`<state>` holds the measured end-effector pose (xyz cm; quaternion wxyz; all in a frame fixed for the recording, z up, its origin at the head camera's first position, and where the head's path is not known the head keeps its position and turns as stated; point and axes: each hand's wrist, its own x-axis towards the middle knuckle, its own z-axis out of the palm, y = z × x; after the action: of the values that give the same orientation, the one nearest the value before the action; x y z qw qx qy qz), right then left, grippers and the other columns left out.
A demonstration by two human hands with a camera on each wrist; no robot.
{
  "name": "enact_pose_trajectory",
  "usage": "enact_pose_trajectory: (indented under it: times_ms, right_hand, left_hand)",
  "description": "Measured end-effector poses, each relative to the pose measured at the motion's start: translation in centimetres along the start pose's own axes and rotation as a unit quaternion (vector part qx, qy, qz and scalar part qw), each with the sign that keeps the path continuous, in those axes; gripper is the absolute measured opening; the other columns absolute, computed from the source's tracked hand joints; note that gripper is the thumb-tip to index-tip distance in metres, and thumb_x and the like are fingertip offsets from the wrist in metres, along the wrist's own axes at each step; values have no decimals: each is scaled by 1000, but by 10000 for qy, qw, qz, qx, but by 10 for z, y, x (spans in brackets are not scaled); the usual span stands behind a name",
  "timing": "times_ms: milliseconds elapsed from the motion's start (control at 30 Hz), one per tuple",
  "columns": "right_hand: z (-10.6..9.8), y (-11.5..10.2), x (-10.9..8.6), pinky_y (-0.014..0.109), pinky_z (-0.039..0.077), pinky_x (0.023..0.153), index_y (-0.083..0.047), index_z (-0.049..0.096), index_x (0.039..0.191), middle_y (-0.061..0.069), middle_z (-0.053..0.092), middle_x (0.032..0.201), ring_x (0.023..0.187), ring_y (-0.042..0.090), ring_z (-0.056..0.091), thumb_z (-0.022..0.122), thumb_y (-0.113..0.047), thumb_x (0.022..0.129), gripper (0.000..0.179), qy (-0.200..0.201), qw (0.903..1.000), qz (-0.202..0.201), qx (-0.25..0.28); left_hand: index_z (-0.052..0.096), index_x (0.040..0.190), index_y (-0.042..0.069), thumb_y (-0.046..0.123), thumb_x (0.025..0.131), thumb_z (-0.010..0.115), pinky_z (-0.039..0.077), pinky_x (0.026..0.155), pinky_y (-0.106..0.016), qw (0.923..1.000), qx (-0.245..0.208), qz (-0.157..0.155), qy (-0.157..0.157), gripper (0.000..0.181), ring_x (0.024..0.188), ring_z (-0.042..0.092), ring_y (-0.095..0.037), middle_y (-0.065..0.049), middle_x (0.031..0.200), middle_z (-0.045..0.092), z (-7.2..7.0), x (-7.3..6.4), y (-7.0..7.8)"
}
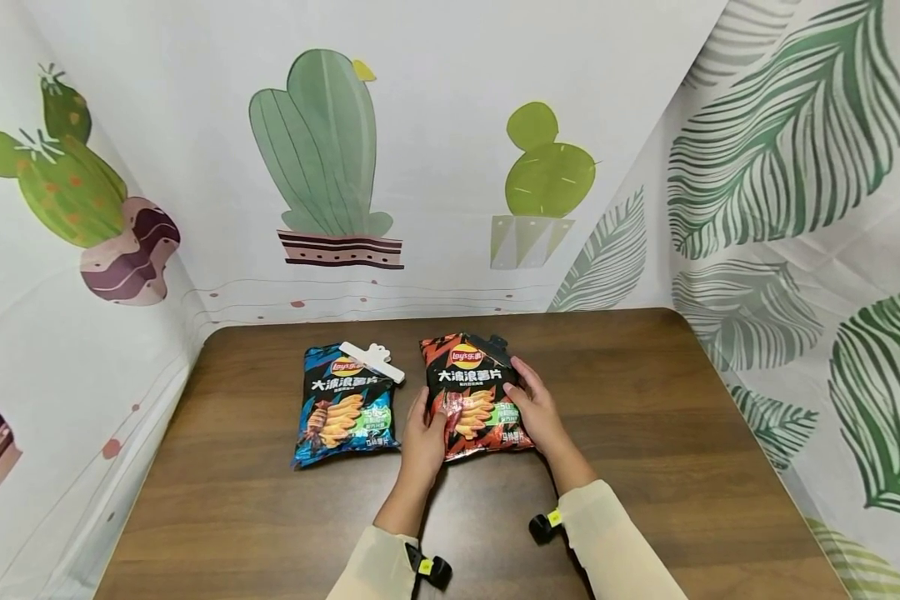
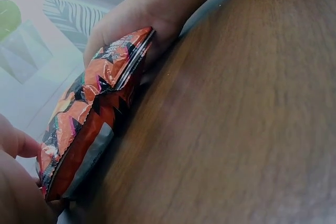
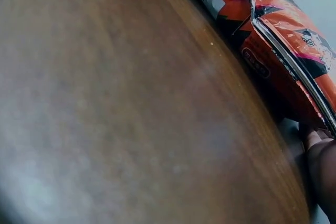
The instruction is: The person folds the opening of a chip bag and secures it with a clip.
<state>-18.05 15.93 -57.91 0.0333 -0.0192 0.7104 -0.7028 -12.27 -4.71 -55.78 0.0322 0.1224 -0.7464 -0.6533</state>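
Note:
An orange-and-black bag of chips (image 1: 467,421) lies near the middle of the table with a black clip (image 1: 492,347) across its top right corner. My left hand (image 1: 424,440) grips its left edge, thumb over the front; the left wrist view shows thumb and fingers (image 2: 21,145) around the lower corner. On the opposite edge, my right hand (image 1: 542,414) holds the bag, fingers near the clip. Part of that hand (image 3: 321,166) appears under the bag's edge in the right wrist view. Left of my left hand lies a blue-and-black bag of chips (image 1: 337,421), closed with a white clip (image 1: 372,361).
Both bags lie on a brown wooden table (image 1: 225,500) with rounded far corners. Behind and beside it hangs a white cloth (image 1: 442,167) printed with cacti and leaves. Each wrist carries a small black camera (image 1: 544,528) over a cream sleeve (image 1: 615,542).

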Motion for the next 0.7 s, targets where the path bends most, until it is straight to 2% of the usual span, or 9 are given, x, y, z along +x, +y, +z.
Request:
enact_pose_trajectory:
  times_ms: [67, 167, 267, 367, 533, 700]
  right_hand:
    - [-1, -1, 0, 16, 24, 118, -1, 34, 156, 16, 23, 167, 156, 31, 19, 55, -5, 103, 57, -11, 9999, 97, 27]
    - [-1, -3, -1, 12, 29, 112, -2, 32, 157, 16, 24, 167, 155, 32, 21, 55, -8, 103, 58, 22, 9997, 233, 47]
    - [1, -5, -3, 7, 37, 102, -7, 34, 157, 17, 30, 165, 152, 30, 30, 56, -10, 103, 58, 111, 9992, 345, 162]
    - [2, -5, -5, 8, 42, 96, -7, 36, 156, 19, 36, 161, 146, 30, 39, 55, -12, 103, 57, 217, 9982, 379, 414]
    - [4, -4, -5, 10, 46, 95, -5, 42, 153, 22, 42, 157, 138, 28, 46, 55, -10, 102, 52, 415, 9957, 340, 760]
    - [3, -4, -4, 9, 44, 97, -3, 45, 150, 19, 42, 157, 142, 26, 42, 55, -7, 102, 50, 450, 9951, 229, 851]
  left_hand:
    - [39, 153, 0, 12, 98, 56, 23, 124, -53, 10000, 62, 42, 25, 59, 151, 30, -37, -21, 160, 37, 0, 0, 1]
    - [39, 153, -2, 11, 97, 56, 22, 124, -54, 10000, 10, 97, 5, 60, 151, 30, -37, -22, 160, 37, -1, 1, 2]
    - [39, 153, -2, 10, 96, 57, 23, 124, -54, 9999, -73, 67, -23, 61, 151, 30, -38, -23, 160, 36, -1, 0, 4]
    - [38, 153, -2, 7, 96, 55, 23, 123, -55, 9995, -302, 11, -26, 60, 151, 29, -39, -23, 161, 34, -2, -1, 4]
    - [38, 153, -2, 1, 97, 52, 25, 123, -53, 9970, -769, 2, 42, 58, 151, 29, -40, -24, 161, 32, -4, -2, 4]
    - [41, 151, -1, 1, 98, 53, 26, 123, -51, 9958, -898, 109, 120, 54, 150, 34, -38, -22, 157, 39, -8, -5, 11]
